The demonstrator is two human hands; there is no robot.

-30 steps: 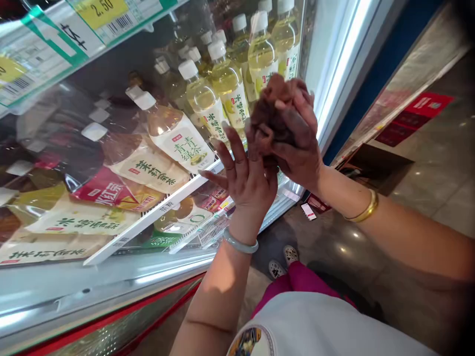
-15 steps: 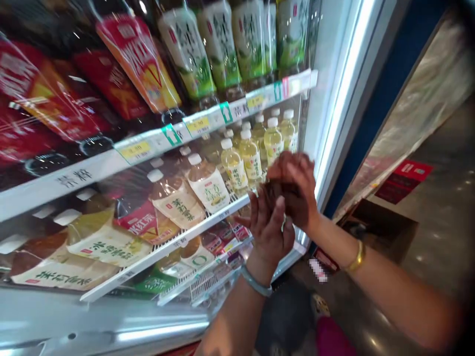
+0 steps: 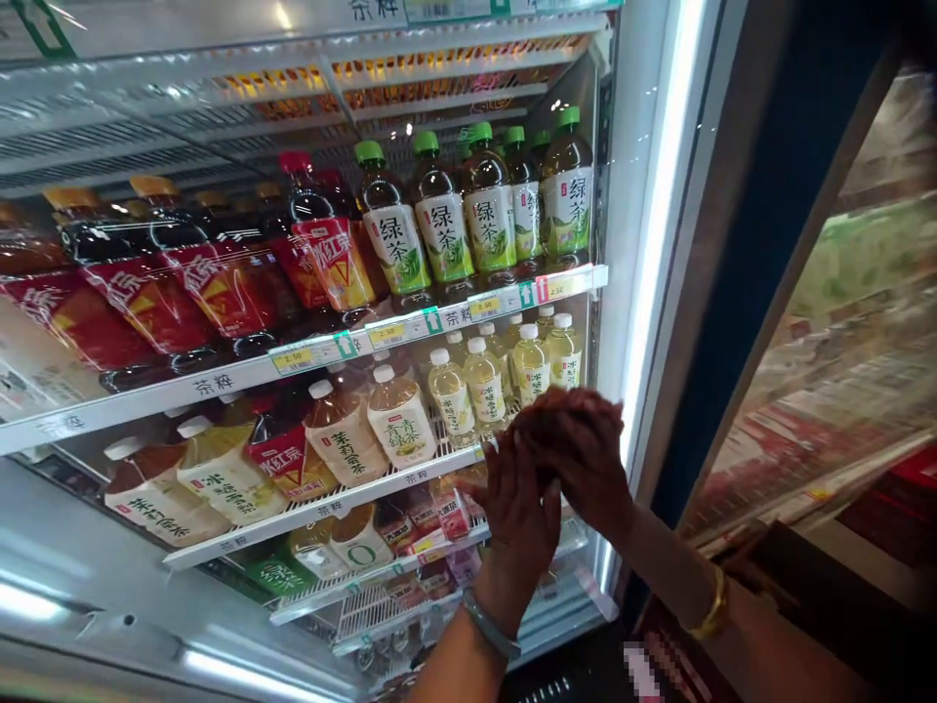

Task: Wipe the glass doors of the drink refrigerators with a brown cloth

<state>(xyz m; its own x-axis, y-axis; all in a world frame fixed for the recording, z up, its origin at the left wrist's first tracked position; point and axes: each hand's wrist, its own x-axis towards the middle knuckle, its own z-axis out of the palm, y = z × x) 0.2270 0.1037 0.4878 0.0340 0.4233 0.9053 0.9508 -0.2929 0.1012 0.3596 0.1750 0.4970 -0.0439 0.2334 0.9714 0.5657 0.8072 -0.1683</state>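
Note:
My left hand [image 3: 519, 508], with a pale bangle on its wrist, is raised before the drinks cooler's shelves. Its fingers stretch upward, and I make out nothing held in them. Close beside it, my right hand [image 3: 590, 464] wears a gold bracelet [image 3: 712, 603]. The right fingers reach leftward over the left fingertips, dark and partly overlapped, with no object visible in them. Just behind the hands stand small pale-yellow drink bottles [image 3: 492, 379] with white caps. Larger white-capped tea bottles [image 3: 399, 415] are to their left on the same shelf.
Green-capped tea bottles [image 3: 441, 220] and red-labelled tea bottles [image 3: 341, 259] fill the shelf above. A price rail [image 3: 381, 337] runs along its front. The cooler's lit right frame [image 3: 663, 244] stands beside my right hand. Blurred shelving [image 3: 841, 322] lies farther right.
My view has tilted up, so the shelves sit lower and the green caps now show. Both hands appear lower in the picture, still close together, with the right fingers now lying farther over the left.

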